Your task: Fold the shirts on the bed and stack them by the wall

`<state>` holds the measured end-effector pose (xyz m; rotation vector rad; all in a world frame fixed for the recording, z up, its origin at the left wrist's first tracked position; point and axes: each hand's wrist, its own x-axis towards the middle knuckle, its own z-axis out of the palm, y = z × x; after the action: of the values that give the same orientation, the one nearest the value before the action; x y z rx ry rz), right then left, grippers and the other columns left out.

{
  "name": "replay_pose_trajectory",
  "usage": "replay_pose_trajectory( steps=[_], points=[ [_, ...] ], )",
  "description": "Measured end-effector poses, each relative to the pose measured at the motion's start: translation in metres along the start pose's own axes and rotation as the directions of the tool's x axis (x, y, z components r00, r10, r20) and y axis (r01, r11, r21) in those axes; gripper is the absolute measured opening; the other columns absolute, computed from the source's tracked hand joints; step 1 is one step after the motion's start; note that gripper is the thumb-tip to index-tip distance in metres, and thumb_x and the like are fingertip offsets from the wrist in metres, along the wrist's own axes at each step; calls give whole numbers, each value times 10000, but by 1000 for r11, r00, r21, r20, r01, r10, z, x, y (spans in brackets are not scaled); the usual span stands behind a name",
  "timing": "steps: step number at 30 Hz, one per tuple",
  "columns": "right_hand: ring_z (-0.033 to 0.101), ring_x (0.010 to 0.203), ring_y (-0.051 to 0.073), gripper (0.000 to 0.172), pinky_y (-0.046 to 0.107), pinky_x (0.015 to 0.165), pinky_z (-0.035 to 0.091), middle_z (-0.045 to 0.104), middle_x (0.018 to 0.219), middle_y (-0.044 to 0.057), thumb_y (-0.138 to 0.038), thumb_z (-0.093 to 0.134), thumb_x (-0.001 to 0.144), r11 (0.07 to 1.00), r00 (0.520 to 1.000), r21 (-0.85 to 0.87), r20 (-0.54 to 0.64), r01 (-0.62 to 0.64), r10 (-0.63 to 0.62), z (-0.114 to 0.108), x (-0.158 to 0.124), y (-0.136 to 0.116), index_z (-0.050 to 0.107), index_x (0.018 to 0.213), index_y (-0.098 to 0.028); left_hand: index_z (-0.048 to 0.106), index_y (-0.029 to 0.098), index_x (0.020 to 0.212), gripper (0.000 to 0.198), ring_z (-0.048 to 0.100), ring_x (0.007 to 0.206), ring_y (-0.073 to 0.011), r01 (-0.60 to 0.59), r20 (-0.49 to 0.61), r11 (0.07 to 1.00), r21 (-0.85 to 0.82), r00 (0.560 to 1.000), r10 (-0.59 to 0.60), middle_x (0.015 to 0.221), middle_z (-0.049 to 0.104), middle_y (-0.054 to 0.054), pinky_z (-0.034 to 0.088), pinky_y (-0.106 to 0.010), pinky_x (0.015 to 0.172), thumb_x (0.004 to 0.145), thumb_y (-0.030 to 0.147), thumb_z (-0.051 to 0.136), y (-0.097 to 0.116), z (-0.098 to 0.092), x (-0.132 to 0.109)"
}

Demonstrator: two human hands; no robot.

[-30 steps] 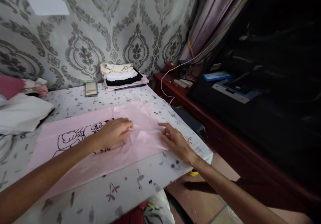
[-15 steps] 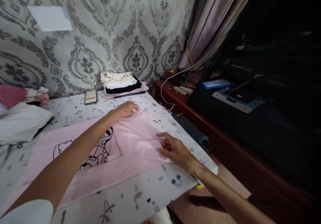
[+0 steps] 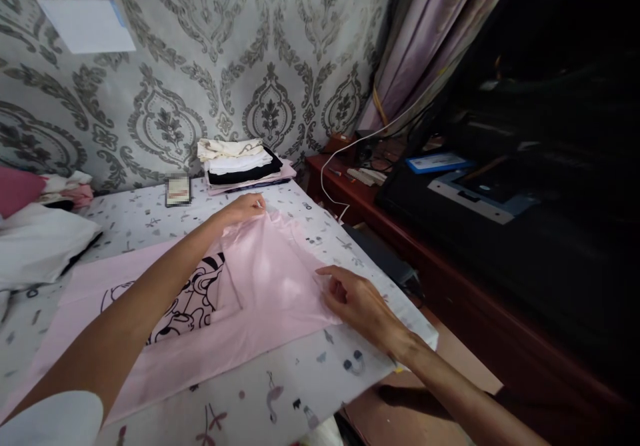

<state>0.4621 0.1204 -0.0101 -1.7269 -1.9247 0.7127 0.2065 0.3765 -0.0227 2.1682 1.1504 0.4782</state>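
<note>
A pink T-shirt (image 3: pixel 265 279) with a black cartoon print lies flat on the patterned table cover (image 3: pixel 260 393). Its right part is folded over toward the middle. My left hand (image 3: pixel 245 207) reaches across to the far edge of the fold and pinches the pink cloth there. On the near right edge of the fold rests my right hand (image 3: pixel 357 303), fingers curled on the fabric and pinching its corner.
A stack of folded clothes (image 3: pixel 240 159) sits against the wallpapered wall, a phone (image 3: pixel 178 190) beside it. White and pink garments (image 3: pixel 35 233) are piled at the left. A dark red cabinet (image 3: pixel 400 219) with cables and a black device stands to the right.
My left hand moved from the middle of the shirt to the far edge and drew the fold outward. My right hand stayed on the near right edge, shifting slightly.
</note>
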Motion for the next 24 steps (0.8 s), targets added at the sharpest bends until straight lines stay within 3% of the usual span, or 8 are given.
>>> replay_pose_trajectory(
  steps=[3,7,9,13,15,20,24],
  points=[
    [589,663,136,246,283,646,460,672,877,31,-229,554,856,990,988,-12,-65,138,-138,2,22,-15,711,1046,-213,636,190,801,258,504,650,-158,56,60,998,9,997,-56,730,589,-6,355,-278,597,812,442,580,2,-9,-5],
    [633,784,151,246,270,714,485,714,962,55,-207,552,881,961,962,89,57,262,-267,18,78,-43,715,1064,-186,615,196,726,324,466,586,-156,136,128,990,35,982,-140,654,554,1,319,-291,559,777,516,614,6,-20,-16],
    [639,802,155,272,268,732,485,724,965,52,-166,564,862,969,965,85,109,231,-240,29,108,-53,716,1088,-177,626,195,734,273,478,599,-161,164,155,985,43,973,-169,670,572,0,324,-291,563,713,463,673,8,-23,-24],
    [642,762,164,261,263,723,477,721,831,35,-100,545,825,992,986,38,104,124,-128,44,149,-58,737,988,-169,584,198,678,216,471,607,-156,192,168,981,42,966,-196,652,542,13,313,-283,564,662,384,693,10,-28,-38],
    [642,727,167,268,266,709,479,715,794,36,-89,534,811,995,990,36,101,97,-100,48,157,-56,735,974,-161,581,200,714,213,484,634,-162,205,140,978,30,968,-208,673,542,13,321,-276,573,688,393,667,8,-31,-44],
    [625,646,149,427,248,644,488,693,726,10,-69,505,805,999,996,49,90,22,-27,54,166,-49,648,1195,-165,617,194,908,302,546,723,-197,254,117,967,-2,961,-252,770,609,-15,385,-278,626,704,412,666,2,-38,-57],
    [643,752,152,516,267,691,494,706,1035,69,-67,538,768,999,999,14,41,-32,31,56,177,-47,587,1264,-199,541,226,1154,476,522,643,-178,270,144,954,-131,957,-252,700,558,25,366,-269,586,733,407,667,-2,-40,-75]
  ],
)
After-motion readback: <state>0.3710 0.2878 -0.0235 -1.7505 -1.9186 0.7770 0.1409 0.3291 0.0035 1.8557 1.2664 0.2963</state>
